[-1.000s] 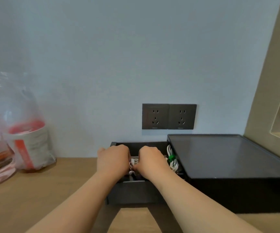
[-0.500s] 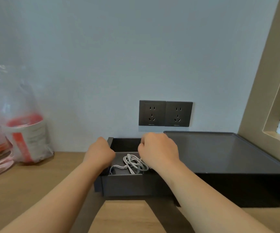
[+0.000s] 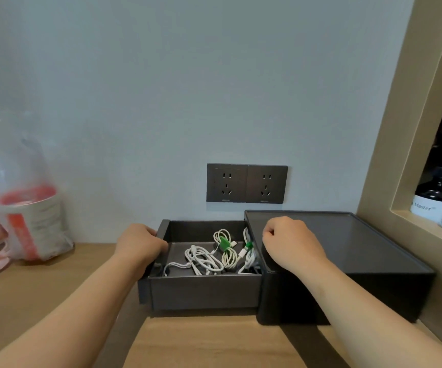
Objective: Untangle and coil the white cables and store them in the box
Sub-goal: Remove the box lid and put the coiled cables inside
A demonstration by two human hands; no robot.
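Observation:
A dark box (image 3: 347, 240) stands on the wooden counter with its drawer (image 3: 204, 292) slid out to the left. Inside the drawer lie white cables: a loose coil (image 3: 201, 258) on the left, a coil bound with a green tie (image 3: 225, 243) in the middle, and another green-tied bundle (image 3: 247, 251) half hidden under the box's edge. My left hand (image 3: 140, 245) grips the drawer's left end panel. My right hand (image 3: 291, 245) rests on the box's top near its left edge, fingers curled, holding nothing.
A clear plastic bag with red-and-white contents (image 3: 23, 208) sits at the left against the wall. Two dark wall sockets (image 3: 246, 183) are just above the drawer. A wall niche with dark bottles (image 3: 434, 203) is at the right. Wooden counter (image 3: 214, 341) extends toward me.
Both hands have come out of the drawer. The left went to the drawer's left end and the right onto the box top, leaving the cables uncovered.

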